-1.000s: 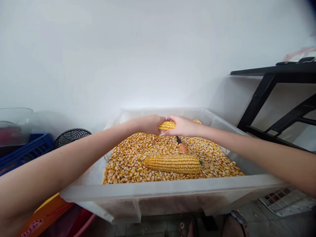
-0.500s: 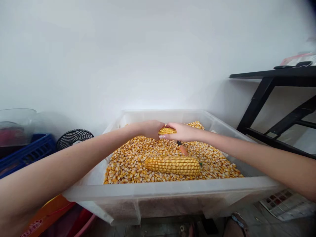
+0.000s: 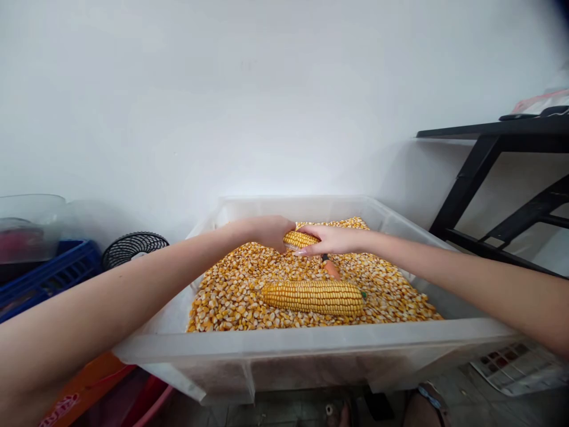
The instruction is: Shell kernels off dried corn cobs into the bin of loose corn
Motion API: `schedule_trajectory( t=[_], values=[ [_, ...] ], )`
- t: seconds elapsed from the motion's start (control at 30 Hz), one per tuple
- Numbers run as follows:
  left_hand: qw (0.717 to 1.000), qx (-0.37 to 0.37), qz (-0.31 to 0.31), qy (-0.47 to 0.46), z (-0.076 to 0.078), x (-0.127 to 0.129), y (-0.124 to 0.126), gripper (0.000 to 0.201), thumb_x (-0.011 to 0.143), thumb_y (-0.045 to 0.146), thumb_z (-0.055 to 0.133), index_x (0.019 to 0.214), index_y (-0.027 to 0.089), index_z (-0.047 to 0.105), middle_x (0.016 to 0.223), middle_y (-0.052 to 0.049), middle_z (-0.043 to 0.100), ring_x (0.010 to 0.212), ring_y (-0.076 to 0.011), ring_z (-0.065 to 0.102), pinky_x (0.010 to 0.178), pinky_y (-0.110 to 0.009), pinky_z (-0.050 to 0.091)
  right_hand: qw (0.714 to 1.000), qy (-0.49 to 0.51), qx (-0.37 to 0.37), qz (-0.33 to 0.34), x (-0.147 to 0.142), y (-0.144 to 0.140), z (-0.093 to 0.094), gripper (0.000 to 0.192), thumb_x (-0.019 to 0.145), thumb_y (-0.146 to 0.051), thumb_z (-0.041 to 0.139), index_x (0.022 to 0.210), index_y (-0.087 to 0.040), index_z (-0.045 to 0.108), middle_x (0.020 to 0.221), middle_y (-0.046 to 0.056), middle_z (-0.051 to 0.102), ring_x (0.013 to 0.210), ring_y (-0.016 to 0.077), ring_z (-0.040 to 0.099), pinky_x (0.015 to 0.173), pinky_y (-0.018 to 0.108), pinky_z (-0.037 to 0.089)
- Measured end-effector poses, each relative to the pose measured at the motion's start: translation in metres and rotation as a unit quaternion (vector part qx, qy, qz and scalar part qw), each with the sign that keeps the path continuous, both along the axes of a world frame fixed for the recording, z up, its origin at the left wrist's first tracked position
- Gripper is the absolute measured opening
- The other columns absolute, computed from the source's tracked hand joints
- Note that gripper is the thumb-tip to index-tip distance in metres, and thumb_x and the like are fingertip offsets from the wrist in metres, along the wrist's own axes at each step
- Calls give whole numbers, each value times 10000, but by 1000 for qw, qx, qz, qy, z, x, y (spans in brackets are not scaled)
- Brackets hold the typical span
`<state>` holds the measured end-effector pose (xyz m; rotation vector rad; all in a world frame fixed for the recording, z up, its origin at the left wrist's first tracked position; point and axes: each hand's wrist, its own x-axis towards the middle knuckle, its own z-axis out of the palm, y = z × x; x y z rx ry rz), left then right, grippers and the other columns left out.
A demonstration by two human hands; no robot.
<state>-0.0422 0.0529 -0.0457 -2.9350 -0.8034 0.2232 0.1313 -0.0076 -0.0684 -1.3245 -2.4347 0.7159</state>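
Note:
Between my two hands is a yellow corn cob (image 3: pixel 301 239), held above loose corn kernels (image 3: pixel 235 290). My left hand (image 3: pixel 273 232) is closed round its left end. At the other end, my right hand (image 3: pixel 331 239) grips it with thumb and fingers on either side. Both ends of the cob are hidden by the hands. A second, larger corn cob (image 3: pixel 313 297) lies on the kernels nearer to me. Behind that cob, an orange object with a dark end (image 3: pixel 330 268), perhaps a handle, is partly buried. Everything sits within a translucent plastic bin (image 3: pixel 288 344).
A black table frame (image 3: pixel 471 172) stands at the right against the white wall (image 3: pixel 284 101). At the left are a blue crate (image 3: pixel 66 267) and a black wire fan guard (image 3: pixel 133 246). An orange bag (image 3: pixel 89 385) lies by the bin's front left, and printed paper (image 3: pixel 520 367) at the lower right.
My right hand has shifted slightly to the right, and more of the held cob shows between the hands. The larger cob and the orange object stay in place.

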Motion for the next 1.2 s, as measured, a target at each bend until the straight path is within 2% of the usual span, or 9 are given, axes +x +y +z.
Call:
schedule_trajectory(
  t=[0.27, 0.4, 0.47, 0.53, 0.63, 0.83, 0.93, 1.07, 1.2],
  values=[
    [1000, 25, -13, -12, 7, 0, -2, 599, 635, 384, 526, 1199, 193, 467, 1036, -84, 622, 795, -193, 565, 636, -276, 409, 996, 7, 84, -27, -12, -4, 1, 684, 697, -393, 592, 1277, -111, 366, 1230, 127, 489, 1087, 232, 483, 947, 356, 358],
    [999, 25, -11, -21, 6, 2, -2, 581, 628, 364, 532, 1177, 181, 481, 1054, -92, 614, 824, -203, 565, 662, -283, 412, 991, 2, 118, -67, -13, -3, -3, 690, 657, -354, 634, 1256, -119, 386, 1220, 122, 497, 1076, 239, 489, 932, 367, 368],
    [1000, 21, -9, -20, 6, 2, -2, 578, 620, 357, 539, 1167, 178, 488, 1056, -93, 613, 830, -206, 566, 666, -285, 414, 992, 14, 115, -56, -11, -4, -3, 746, 624, -376, 664, 1267, -132, 375, 1241, 114, 481, 1104, 243, 469, 950, 370, 353],
    [1000, 12, -9, -13, 5, 2, -2, 577, 618, 361, 539, 1163, 178, 492, 1046, -91, 617, 819, -206, 569, 655, -284, 418, 996, 30, 86, -21, -9, -4, -1, 783, 613, -427, 668, 1283, -156, 366, 1272, 101, 458, 1141, 246, 440, 973, 370, 336],
    [1000, 3, -3, 2, 4, 2, -2, 558, 612, 364, 539, 1134, 170, 513, 1010, -94, 629, 785, -209, 575, 625, -284, 423, 997, 60, 37, 10, -6, -3, -2, 685, 675, -467, 605, 1266, -183, 407, 1282, 79, 456, 1147, 247, 438, 984, 381, 332],
    [999, -24, 12, 17, 6, 3, -6, 611, 610, 407, 562, 1171, 176, 494, 1020, -89, 629, 810, -216, 577, 658, -292, 433, 994, 98, 37, -22, -4, 6, -14, 744, 628, -452, 656, 1269, -167, 407, 1259, 94, 477, 1127, 273, 447, 978, 408, 340],
    [998, -48, 18, 21, 7, 2, -5, 683, 596, 429, 589, 1220, 188, 449, 1096, -88, 599, 884, -221, 563, 719, -300, 430, 992, 115, -41, -16, -3, 6, -15, 770, 630, -477, 645, 1297, -217, 361, 1307, 76, 423, 1137, 252, 437, 879, 355, 436],
    [998, -62, 0, 6, 7, -3, 0, 717, 564, 482, 622, 1209, 216, 451, 1127, -63, 584, 935, -213, 542, 783, -302, 407, 962, 194, -186, -38, -3, 5, -15, 559, 757, -549, 459, 1227, -249, 439, 1202, 75, 511, 959, 196, 538, 624, 269, 493],
    [998, -44, -1, -40, 10, -3, -2, 700, 557, 576, 591, 1145, 210, 491, 1059, -61, 607, 868, -203, 552, 717, -287, 414, 930, 293, -203, -86, -10, 5, -16, 471, 776, -492, 478, 1174, -242, 466, 1132, 63, 538, 846, 143, 539, 587, 230, 461]
  ],
)
